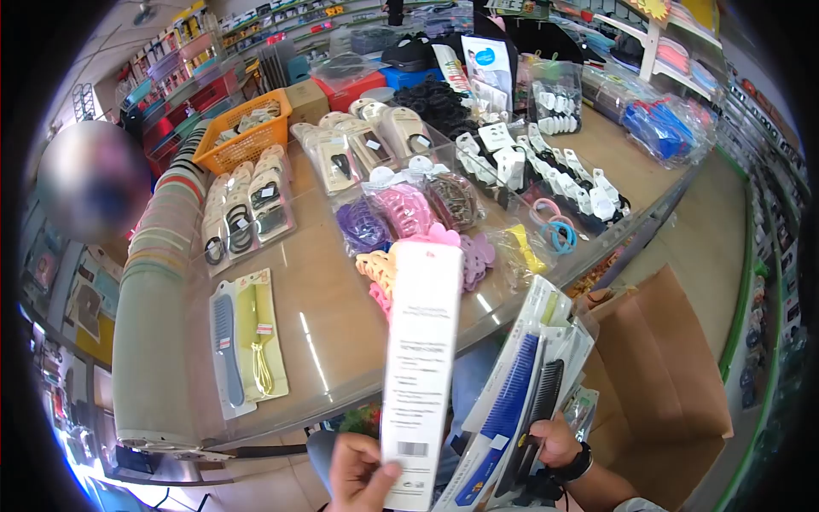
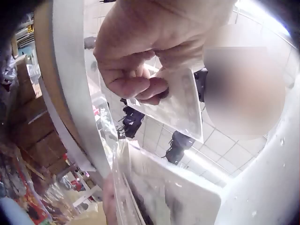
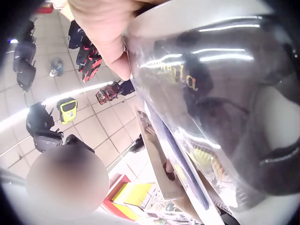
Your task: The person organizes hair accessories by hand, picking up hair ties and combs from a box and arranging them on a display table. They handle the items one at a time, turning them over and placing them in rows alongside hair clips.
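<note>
In the head view my left hand [image 1: 363,474] pinches the lower left edge of a tall white carded pack [image 1: 422,341], its printed back and barcode towards me. The left wrist view shows the bent fingers [image 2: 150,89] of that hand on the pack's clear plastic [image 2: 176,105]. Lower right, my right hand [image 1: 559,439] grips a fanned bundle of carded combs, with a blue comb [image 1: 514,384] and a black comb [image 1: 546,397] showing. Up close in the right wrist view, a glossy clear pack [image 3: 225,61] with gold lettering fills much of the picture.
Two carded combs [image 1: 243,346] lie on the table [image 1: 316,290] at left. Hair claws [image 1: 401,209], hair ties [image 1: 559,235] and an orange basket [image 1: 243,136] stand farther back. An open cardboard box [image 1: 661,367] is at right, beside the table edge.
</note>
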### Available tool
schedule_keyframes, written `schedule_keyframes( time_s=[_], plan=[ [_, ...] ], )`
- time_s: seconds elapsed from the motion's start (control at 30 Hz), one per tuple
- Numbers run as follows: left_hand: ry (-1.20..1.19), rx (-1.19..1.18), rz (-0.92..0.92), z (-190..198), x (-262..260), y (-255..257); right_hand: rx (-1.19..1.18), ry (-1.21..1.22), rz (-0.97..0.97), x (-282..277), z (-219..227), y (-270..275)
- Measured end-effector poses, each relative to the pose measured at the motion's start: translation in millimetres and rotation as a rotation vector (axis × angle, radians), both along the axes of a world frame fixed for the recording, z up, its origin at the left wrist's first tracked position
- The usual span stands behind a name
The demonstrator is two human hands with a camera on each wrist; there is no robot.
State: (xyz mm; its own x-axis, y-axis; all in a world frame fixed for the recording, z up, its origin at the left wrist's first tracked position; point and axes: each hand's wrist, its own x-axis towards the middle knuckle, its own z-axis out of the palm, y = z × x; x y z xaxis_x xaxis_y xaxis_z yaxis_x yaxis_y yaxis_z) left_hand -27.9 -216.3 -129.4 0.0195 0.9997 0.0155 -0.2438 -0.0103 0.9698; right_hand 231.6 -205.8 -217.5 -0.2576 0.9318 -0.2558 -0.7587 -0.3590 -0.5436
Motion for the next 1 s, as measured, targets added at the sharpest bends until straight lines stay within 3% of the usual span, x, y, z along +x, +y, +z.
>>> schedule_keyframes(
  time_s=[0.03,0.1,0.23,0.4,0.47,0.5,0.57,0.6,0.8,0.9,0.93,1.0],
  plan=[
    [-0.059,-0.026,0.099,8.7,-4.6,0.8,-0.020,-0.035,-0.030,0.0,-1.5,0.7],
    [0.129,0.040,0.254,30.5,-18.3,11.3,-0.046,-0.033,-0.076,0.1,-4.4,-0.3],
    [0.525,0.153,0.270,61.3,-63.5,47.3,-0.016,-0.040,-0.085,0.7,-7.8,2.3],
    [0.704,0.025,0.150,72.1,-85.8,67.7,0.108,-0.089,-0.157,-8.7,-1.7,5.7],
    [1.232,0.216,0.315,77.8,-84.8,72.9,0.082,-0.057,-0.120,-2.9,-7.3,4.4],
    [1.233,0.210,0.316,77.7,-85.6,75.0,0.058,-0.030,-0.089,-1.3,-7.7,3.8],
    [1.533,0.278,0.382,73.9,-87.2,78.2,0.060,-0.073,-0.109,-1.9,-6.8,3.4],
    [1.533,0.274,0.387,72.0,-86.6,78.5,0.079,-0.075,-0.112,-2.1,-7.3,4.3],
    [1.524,0.216,-0.028,70.7,-72.2,84.3,0.098,-0.062,-0.135,-1.2,-10.5,3.7],
    [1.525,0.396,-0.081,63.8,-72.4,87.7,0.094,-0.059,-0.135,2.1,-16.6,1.9],
    [1.546,0.274,-0.170,65.3,-71.7,86.1,0.093,-0.047,-0.132,2.7,-18.1,1.7],
    [1.590,0.379,-0.148,58.0,-73.1,86.2,0.113,-0.070,-0.139,-2.2,-13.9,3.6]
  ],
)
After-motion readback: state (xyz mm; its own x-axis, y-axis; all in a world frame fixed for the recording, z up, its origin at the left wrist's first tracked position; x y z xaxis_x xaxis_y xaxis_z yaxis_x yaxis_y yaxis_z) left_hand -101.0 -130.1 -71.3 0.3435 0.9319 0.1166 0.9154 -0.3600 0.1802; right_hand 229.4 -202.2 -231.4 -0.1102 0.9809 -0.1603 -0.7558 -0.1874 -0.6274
